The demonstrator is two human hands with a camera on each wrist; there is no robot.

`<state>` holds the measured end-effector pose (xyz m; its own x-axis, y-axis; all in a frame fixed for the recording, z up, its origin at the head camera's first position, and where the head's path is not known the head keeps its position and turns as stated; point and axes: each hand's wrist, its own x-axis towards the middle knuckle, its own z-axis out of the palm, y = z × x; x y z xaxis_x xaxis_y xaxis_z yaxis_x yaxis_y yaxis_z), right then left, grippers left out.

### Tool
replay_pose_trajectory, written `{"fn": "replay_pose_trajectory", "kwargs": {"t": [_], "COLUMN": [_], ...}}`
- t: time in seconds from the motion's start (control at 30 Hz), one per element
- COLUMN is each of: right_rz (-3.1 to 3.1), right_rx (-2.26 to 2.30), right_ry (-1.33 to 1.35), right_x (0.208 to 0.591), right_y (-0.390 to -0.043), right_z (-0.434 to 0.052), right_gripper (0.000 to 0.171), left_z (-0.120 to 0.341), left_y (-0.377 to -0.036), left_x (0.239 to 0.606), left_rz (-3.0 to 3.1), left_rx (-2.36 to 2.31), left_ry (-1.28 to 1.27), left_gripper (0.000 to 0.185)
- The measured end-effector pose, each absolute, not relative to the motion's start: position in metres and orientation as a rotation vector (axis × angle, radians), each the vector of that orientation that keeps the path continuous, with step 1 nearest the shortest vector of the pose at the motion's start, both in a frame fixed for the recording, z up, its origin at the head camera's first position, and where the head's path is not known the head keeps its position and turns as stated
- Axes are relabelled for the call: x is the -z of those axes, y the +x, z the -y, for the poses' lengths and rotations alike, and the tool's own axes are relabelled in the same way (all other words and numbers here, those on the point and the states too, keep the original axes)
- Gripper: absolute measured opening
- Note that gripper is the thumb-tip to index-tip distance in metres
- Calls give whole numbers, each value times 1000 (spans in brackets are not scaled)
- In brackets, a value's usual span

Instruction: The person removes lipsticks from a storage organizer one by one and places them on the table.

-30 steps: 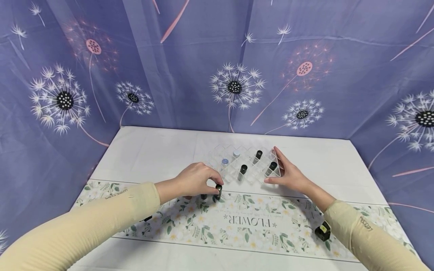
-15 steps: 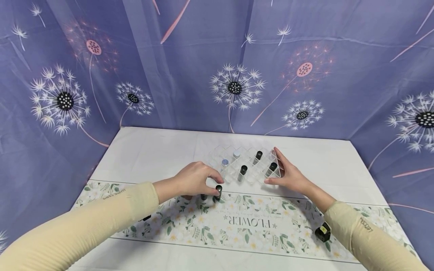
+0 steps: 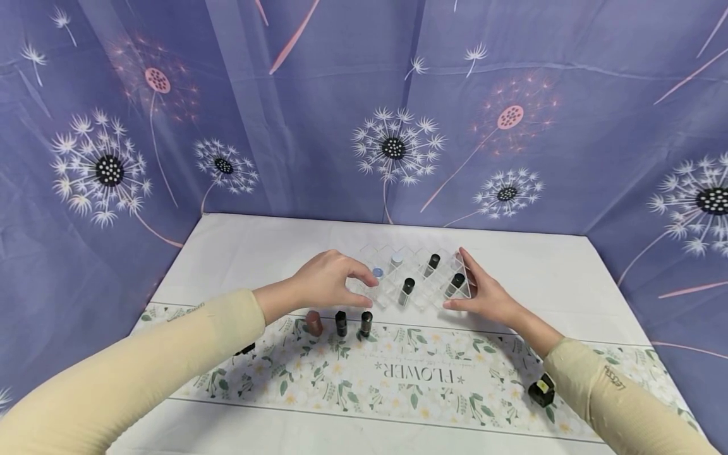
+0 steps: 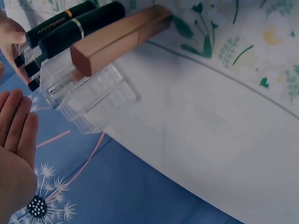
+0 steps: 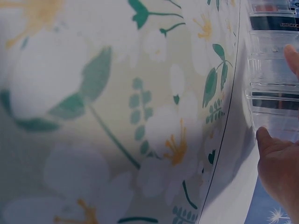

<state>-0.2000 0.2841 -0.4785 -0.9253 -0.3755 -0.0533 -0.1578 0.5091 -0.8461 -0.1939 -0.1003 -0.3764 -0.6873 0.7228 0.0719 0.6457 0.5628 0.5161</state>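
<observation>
A clear acrylic organizer [image 3: 421, 297] stands on the white table, with several dark-capped and pale-capped tubes upright in its cells. My right hand [image 3: 463, 281] rests against its right side, fingers straight along the edge and thumb at the near corner; the right wrist view shows the thumb [image 5: 275, 163] by the organizer [image 5: 275, 70]. My left hand [image 3: 364, 289] hovers empty at the organizer's left edge. Below it a brown tube [image 3: 313, 323] and two black tubes [image 3: 340, 323] [image 3: 366, 323] stand on the floral runner. The left wrist view shows the brown tube [image 4: 117, 39] and my flat fingers [image 4: 18, 126].
A floral runner [image 3: 409, 379] printed "FLOWER" crosses the near table. A small black object [image 3: 541, 388] lies by my right forearm, and another dark item [image 3: 246, 366] peeks out under my left forearm. Blue dandelion-print curtains wall in the table.
My left hand has let go of the black tube it touched and risen toward the organizer's left edge, uncovering the three standing tubes. The right hand has stayed put.
</observation>
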Motion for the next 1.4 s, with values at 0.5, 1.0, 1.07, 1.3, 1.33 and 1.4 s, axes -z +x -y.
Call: {"fn": "replay_pose_trajectory", "kwargs": {"t": [0.5,1.0,1.07,1.3,1.33,1.4], "right_rz": [-2520,-2531,-2531,-2532,-2531,-2526], "right_rx": [1375,1372,1373,1370,1373,1378], "right_ry": [-453,-454,-455,-455,-454,-451], "right_x": [477,480,480,482,482,482], "right_y": [-199,-200,-200,-201,-201,-201], "right_z": [-284,-285,-285,-286,-286,-286], "right_gripper": [127,127,127,127,127,127], "left_z": [92,87,87,86,86,85], "left_y": [-223,-240,-242,-248,-248,-249], "left_x": [374,382,383,387,388,389], "left_rz": [-2708,-2719,-2714,-2693,-2687,-2678], "left_rx": [-756,-637,-622,-588,-590,-591], "left_ry": [1163,1122,1115,1085,1084,1087], "left_gripper": [38,43,44,47,47,46]}}
